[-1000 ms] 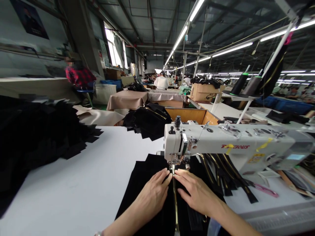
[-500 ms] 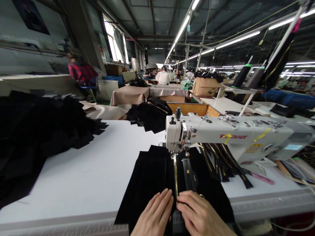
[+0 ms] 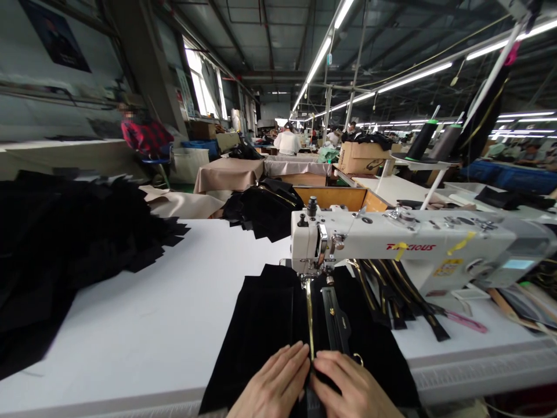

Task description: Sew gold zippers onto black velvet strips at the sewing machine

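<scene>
A black fabric panel [image 3: 265,313] lies under the needle end of a white sewing machine [image 3: 369,232]. A zipper with gold teeth [image 3: 310,316] runs down it from the presser foot [image 3: 307,280] toward me. My left hand [image 3: 276,380] rests flat on the panel, fingers stretched out together, their tips at the zipper's left edge. Across from it, my right hand [image 3: 348,383] has its fingers bent and pinched on the zipper's near part. A black strip with a gold zipper pull [image 3: 333,313] lies on the panel right of the zipper.
A large pile of black pieces [image 3: 78,255] covers the table's left side; another black stack [image 3: 261,209] sits behind. Loose zippers [image 3: 400,290] and pink-handled snips [image 3: 465,321] lie under the machine arm. Thread cones [image 3: 422,140] stand behind it. People sit farther back.
The view has tilted slightly, so the machine and table sit a little lower. My left fingertips have come closer to the zipper. My right hand keeps its pinch.
</scene>
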Available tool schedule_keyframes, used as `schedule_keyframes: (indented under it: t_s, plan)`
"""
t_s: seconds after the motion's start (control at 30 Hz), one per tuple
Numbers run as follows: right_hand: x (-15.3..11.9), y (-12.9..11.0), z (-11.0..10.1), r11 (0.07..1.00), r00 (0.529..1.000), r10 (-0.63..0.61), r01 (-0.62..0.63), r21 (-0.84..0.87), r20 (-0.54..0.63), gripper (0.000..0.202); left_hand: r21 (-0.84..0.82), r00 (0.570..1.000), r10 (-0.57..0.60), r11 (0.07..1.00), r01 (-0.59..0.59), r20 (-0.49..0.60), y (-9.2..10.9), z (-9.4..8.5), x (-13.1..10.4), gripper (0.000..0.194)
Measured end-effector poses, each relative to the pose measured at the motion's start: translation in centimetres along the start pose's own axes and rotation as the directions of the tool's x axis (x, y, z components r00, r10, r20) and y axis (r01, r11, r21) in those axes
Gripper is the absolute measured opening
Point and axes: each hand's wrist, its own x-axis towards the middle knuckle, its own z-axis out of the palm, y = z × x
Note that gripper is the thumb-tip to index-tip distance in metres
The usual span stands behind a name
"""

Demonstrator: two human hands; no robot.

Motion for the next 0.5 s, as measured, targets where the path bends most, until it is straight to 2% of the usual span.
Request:
schedule_keyframes:
  t_s: [0.07,0.13,0.23,0.33,0.4,0.5]
  plan:
    - [0.0,0.1,-0.1,1.000,1.000,0.000,0.000,0.007,0.024,0.028,-0.012,1.000,0.006,1.000,-0.006,-0.022,-0.2,0.3,0.0,0.071]
    - [-0.1,0.1,-0.3,1.000,0.999,0.014,-0.015,0.022,0.047,0.028,-0.043,1.000,0.024,0.999,-0.023,0.015,-0.5,0.1,0.1,0.060]
    - [0.3,0.5,-0.7,0.998,0.998,0.014,-0.018,0.063,0.055,0.029,-0.032,0.992,0.067,0.997,-0.064,0.104,-0.7,-0.8,0.8,0.044]
    - [1.5,1.3,-1.4,0.988,0.996,0.013,-0.026,0.153,0.087,0.032,0.035,0.989,0.100,0.994,-0.105,0.113,-0.9,-1.7,1.6,0.035]
    - [2.6,1.9,-1.7,0.981,0.984,0.092,-0.116,0.156,0.154,0.035,0.050,0.988,0.117,0.991,-0.122,0.101,-1.0,-2.0,1.9,0.035]
    - [3.9,2.7,-1.6,0.963,0.935,0.230,-0.259,0.077,0.269,0.040,0.052,0.987,0.125,0.990,-0.131,0.099,-1.3,-1.6,1.8,0.035]
